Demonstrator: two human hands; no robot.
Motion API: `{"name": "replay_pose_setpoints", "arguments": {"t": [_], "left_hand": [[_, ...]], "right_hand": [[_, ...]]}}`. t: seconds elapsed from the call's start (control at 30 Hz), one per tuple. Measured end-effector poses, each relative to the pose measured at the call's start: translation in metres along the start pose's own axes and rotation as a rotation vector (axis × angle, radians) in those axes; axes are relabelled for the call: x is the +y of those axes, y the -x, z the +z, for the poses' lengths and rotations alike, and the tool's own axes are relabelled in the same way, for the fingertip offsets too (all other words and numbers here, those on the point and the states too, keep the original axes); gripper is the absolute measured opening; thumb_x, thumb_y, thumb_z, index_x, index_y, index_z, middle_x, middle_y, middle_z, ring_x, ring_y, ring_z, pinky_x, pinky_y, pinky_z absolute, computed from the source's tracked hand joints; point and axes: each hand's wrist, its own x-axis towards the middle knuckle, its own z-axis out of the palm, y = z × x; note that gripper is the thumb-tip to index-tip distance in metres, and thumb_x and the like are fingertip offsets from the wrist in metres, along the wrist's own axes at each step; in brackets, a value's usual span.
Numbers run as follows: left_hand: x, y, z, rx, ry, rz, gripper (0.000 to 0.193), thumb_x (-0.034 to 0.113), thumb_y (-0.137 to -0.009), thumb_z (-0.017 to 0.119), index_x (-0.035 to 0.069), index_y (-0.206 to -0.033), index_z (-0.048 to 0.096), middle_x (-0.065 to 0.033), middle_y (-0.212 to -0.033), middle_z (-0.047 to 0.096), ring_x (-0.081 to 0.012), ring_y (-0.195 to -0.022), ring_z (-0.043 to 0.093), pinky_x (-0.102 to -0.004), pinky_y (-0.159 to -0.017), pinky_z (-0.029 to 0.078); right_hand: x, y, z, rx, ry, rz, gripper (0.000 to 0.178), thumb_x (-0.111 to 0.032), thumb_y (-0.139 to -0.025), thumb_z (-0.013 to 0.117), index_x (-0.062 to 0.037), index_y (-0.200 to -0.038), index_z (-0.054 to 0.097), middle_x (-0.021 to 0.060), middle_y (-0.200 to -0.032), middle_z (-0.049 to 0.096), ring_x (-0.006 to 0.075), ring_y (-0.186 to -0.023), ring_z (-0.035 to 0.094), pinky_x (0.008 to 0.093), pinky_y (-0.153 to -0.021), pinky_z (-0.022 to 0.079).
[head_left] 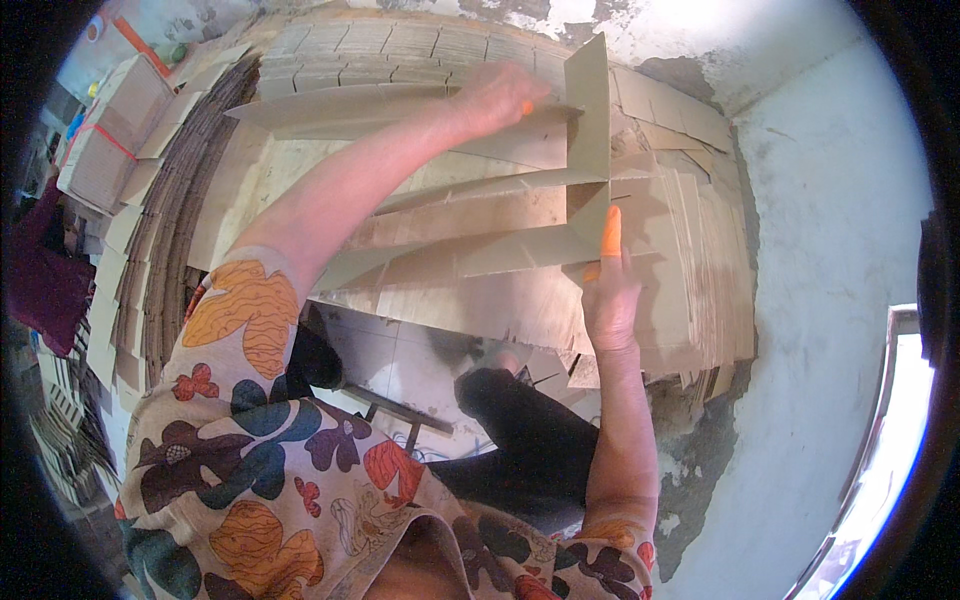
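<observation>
Slotted cardboard strips lie before me, partly joined as a divider. One cross strip (588,125) runs away from me, and several long strips (490,256) reach leftward from it, standing on edge. My left hand (497,98) is closed at the top edge of the farthest long strip (390,108), close to the cross strip. At the near end of the cross strip, my right hand (611,295) pinches the cardboard, its thumb hidden in part. Orange finger covers show on both hands.
Stacked cardboard strips line the back (400,45), the left (200,150) and the right (700,260) of the wooden work surface (450,300). A peeling wall (830,200) rises at the right. A white box (115,130) with a red band stands far left, near a person's dark red garment (50,285).
</observation>
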Motion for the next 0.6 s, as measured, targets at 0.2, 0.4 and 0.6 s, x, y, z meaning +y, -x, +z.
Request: {"name": "replay_pose_setpoints", "arguments": {"t": [0.2, 0.4, 0.6], "left_hand": [[0.007, 0.005, -0.011, 0.105, 0.028, -0.037, 0.006, 0.007, -0.074, 0.06, 0.005, -0.079, 0.056, -0.013, -0.07, 0.058, -0.0325, -0.076, 0.058, -0.0432, -0.062, 0.048], [0.025, 0.012, -0.028, 0.006, 0.22, 0.018, 0.012, 0.011, -0.073, 0.063, 0.003, -0.073, 0.053, -0.0149, -0.067, 0.056, -0.0309, -0.069, 0.056, -0.0405, -0.058, 0.044], [0.052, 0.025, -0.061, -0.079, 0.489, -0.17, 0.014, 0.007, -0.071, 0.064, 0.001, -0.07, 0.051, -0.0134, -0.065, 0.055, -0.0293, -0.063, 0.053, -0.0396, -0.056, 0.039]], "right_hand": [[-0.024, 0.002, -0.025, -0.036, -0.02, 0.045, 0.074, 0.011, -0.074, 0.049, -0.012, -0.142, 0.029, 0.0214, -0.094, 0.058, 0.035, -0.078, 0.059, 0.0397, -0.066, 0.049], [-0.022, 0.017, -0.022, -0.03, 0.058, -0.073, 0.07, 0.01, -0.074, 0.053, -0.009, -0.139, 0.035, 0.0225, -0.086, 0.058, 0.0351, -0.071, 0.058, 0.041, -0.062, 0.047], [-0.037, 0.047, -0.052, -0.005, 0.091, 0.038, 0.066, 0.011, -0.073, 0.053, -0.0074, -0.135, 0.04, 0.0233, -0.078, 0.058, 0.0375, -0.064, 0.057, 0.043, -0.058, 0.046]]}}
